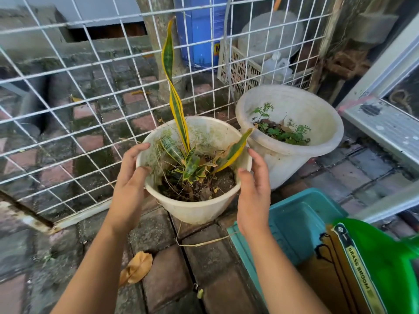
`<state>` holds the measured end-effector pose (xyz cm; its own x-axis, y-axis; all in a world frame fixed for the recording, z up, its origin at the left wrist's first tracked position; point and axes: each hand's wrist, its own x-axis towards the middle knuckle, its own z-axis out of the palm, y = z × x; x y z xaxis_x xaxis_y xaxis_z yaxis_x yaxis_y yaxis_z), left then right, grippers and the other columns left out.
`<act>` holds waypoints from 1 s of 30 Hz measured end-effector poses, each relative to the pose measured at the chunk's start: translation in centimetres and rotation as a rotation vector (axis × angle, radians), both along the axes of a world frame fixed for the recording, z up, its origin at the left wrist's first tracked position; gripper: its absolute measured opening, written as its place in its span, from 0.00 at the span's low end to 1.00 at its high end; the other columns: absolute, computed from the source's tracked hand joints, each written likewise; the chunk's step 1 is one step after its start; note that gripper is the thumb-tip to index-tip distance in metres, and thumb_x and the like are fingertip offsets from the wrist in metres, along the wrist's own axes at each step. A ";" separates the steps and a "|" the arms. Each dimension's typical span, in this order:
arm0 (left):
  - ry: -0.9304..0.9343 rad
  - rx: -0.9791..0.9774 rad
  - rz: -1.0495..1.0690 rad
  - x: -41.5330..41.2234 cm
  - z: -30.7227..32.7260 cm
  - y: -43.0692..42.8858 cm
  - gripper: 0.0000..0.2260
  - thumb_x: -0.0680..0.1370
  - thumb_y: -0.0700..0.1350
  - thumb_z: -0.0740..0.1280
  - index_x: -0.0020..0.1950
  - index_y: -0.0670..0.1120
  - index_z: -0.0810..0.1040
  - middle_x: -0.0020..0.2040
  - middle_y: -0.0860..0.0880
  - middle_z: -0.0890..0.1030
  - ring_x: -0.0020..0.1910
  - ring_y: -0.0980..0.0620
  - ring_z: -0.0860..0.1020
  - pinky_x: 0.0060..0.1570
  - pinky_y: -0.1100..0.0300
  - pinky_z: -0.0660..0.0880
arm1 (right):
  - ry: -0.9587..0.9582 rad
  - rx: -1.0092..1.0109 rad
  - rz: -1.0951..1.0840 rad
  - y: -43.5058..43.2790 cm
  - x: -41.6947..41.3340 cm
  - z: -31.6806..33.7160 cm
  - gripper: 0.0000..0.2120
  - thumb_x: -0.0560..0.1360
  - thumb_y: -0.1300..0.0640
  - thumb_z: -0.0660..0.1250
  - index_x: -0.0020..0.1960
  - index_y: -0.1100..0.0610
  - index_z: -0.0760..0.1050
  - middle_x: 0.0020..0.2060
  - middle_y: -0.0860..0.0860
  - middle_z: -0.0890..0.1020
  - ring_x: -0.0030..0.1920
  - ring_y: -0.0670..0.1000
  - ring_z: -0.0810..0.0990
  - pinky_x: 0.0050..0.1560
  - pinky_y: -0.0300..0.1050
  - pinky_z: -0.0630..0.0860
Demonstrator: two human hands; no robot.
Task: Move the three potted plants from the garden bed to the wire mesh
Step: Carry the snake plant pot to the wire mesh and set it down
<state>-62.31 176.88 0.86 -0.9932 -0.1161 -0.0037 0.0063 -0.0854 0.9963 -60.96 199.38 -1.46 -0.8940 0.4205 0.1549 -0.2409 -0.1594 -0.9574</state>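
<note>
Lying nearest on the brick paving [163, 243] is a dry brown leaf [137, 267], and at the lower right a green bag [385, 257] printed "GRASS BROOM" is seen beside a teal plastic tub [294, 223]. Two bare forearms are extended forward from the bottom edge. The left hand [130, 177] is placed against the left rim of a white pot [192, 211], the fingers curved over the rim and the thumb laid along the inner wall. The right hand [255, 189] is held open at the pot's right rim, fingers straight; whether it is pressed to the rim or just beside it cannot be told. The pot is stood upright on the paving, just in front of the white wire mesh [90, 91]. A snake plant [179, 123] is rooted in it; its longest leaf is pointed nearly straight up with a slight twist, while a shorter leaf is angled up to the right. Just behind and to the right, a second white pot [294, 155] holding small green sprigs [281, 132] is set upright, close against the first. Beyond the mesh, a tree trunk [156, 41] and a blue drum [199, 30] can be made out.
</note>
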 end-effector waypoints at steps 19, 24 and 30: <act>-0.039 -0.030 0.206 1.3 0.9 3.8 0.23 0.79 0.46 0.56 0.65 0.68 0.79 0.65 0.64 0.81 0.59 0.67 0.83 0.72 0.49 0.78 | -0.053 0.056 0.101 2.0 -2.1 -0.9 0.19 0.76 0.46 0.62 0.65 0.35 0.78 0.64 0.31 0.80 0.66 0.34 0.76 0.66 0.42 0.68; -0.002 -0.026 0.207 1.3 0.2 3.4 0.24 0.78 0.44 0.57 0.69 0.62 0.80 0.66 0.63 0.82 0.67 0.58 0.81 0.76 0.45 0.75 | -0.070 0.094 0.124 2.5 -2.3 -1.2 0.17 0.77 0.47 0.62 0.64 0.37 0.78 0.64 0.35 0.81 0.67 0.38 0.76 0.67 0.47 0.70; 0.024 -0.044 0.201 1.5 -0.5 2.9 0.19 0.74 0.56 0.61 0.63 0.68 0.80 0.49 0.74 0.82 0.46 0.68 0.78 0.57 0.53 0.76 | -0.028 0.115 0.068 2.4 -2.4 -0.3 0.14 0.75 0.49 0.62 0.55 0.36 0.81 0.55 0.31 0.83 0.57 0.31 0.79 0.54 0.23 0.71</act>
<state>-60.81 179.78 0.35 -0.9498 -0.3114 0.0289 0.0424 -0.0367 0.9984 -63.33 201.79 -1.78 -0.9243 0.3399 0.1734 -0.2063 -0.0630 -0.9765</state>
